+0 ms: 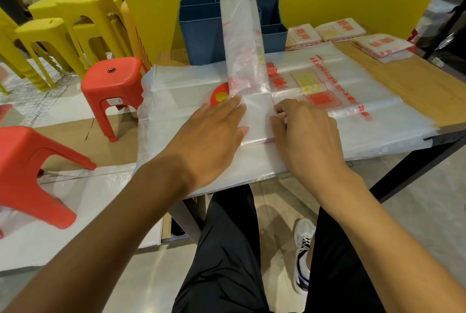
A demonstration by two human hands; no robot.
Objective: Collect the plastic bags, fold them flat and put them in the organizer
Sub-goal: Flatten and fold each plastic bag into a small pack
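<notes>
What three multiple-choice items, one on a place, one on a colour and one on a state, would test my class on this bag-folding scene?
1. Where does the organizer stand?
A. at the table's far edge, before the yellow board
B. on a red stool
C. on the floor

2. What colour is the organizer?
A. yellow
B. blue
C. red

3. What is the left hand doing?
A. lifting a stool
B. hanging idle
C. pressing flat on the folded bag strip

Answers: 1 A, it sits behind the spread bags. 2 B, its walls are dark blue. 3 C, its straight fingers lie on the plastic while the right hand pinches the fold.

Head-worn view, forward and down, close over table [416, 80].
</notes>
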